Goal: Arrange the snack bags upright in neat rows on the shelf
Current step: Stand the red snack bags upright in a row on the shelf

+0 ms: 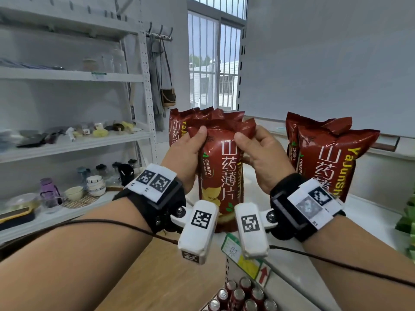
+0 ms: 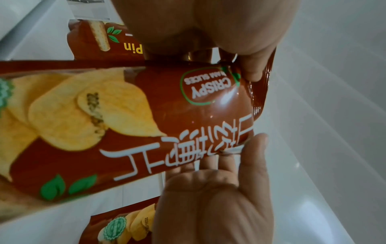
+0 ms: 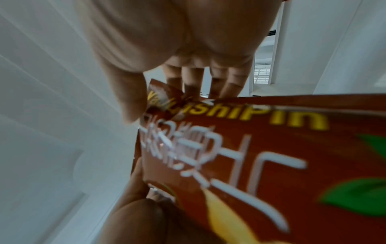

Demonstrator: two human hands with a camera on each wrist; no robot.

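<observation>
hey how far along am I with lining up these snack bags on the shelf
Partly done. Two bags already stand upright at the right, and more stand behind the one you hold. In hand: left hand and right hand pinch the front bag by its top corners. Left: set it square; remaining stock isn't visible.

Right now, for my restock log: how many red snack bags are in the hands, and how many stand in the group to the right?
Held bag, gripped by left hand and right hand: 1
Right group, front bag and rear bag: 2
Total: 3; the bags behind overlap too much to count.
</observation>
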